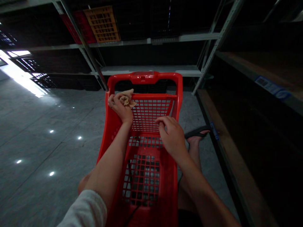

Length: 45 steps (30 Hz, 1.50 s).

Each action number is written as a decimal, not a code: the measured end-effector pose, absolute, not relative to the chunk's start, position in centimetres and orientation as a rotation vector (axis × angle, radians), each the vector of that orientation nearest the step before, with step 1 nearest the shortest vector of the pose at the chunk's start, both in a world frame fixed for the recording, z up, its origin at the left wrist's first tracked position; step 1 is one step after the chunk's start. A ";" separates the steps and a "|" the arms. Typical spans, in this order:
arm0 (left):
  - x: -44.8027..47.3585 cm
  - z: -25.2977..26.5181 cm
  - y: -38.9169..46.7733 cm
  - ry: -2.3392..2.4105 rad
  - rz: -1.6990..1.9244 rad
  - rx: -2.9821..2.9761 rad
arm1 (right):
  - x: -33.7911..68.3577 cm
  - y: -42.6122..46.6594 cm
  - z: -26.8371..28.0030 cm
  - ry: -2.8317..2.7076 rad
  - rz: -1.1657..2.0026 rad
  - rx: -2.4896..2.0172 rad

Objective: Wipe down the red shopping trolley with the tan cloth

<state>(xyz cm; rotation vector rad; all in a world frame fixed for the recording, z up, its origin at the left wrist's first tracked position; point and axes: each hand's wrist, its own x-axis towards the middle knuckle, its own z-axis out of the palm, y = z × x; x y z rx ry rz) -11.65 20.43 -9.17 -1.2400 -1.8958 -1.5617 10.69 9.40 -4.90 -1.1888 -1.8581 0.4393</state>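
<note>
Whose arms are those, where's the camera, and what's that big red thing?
No robot here: those arms are a person's own. There's just one picture, from a camera worn on their head, looking forward and down. The big red thing is a shopping cart. The left hand holds a crumpled tan cloth by the cart's upper edge. The right hand seems to hold nothing; I can't tell whether it touches the mesh panel. Behind are metal shelves with an orange crate.

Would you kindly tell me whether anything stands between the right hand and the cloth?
Nothing visible stands between the right hand and the cloth in the left hand; only the red cart's grid panel shows behind the gap.
</note>
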 end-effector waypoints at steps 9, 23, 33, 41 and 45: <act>-10.9 -23.8 11.8 -2.485 -1.069 -1.717 | 10.5 9.6 -5.1 -1.928 0.394 -1.224; -9.5 -4.8 19.0 -1.857 -1.409 -1.325 | 10.6 9.3 -4.8 -1.942 0.403 -1.222; -0.7 -4.4 21.8 -1.418 -1.160 -2.402 | 10.8 9.6 -5.7 -1.577 0.503 -1.177; -2.6 -2.2 21.8 -1.330 -0.836 -2.570 | 10.8 9.8 -6.0 -1.480 0.548 -1.217; -9.5 -0.5 20.5 -1.509 -0.509 -2.445 | 10.6 10.0 -6.0 -1.500 0.569 -1.228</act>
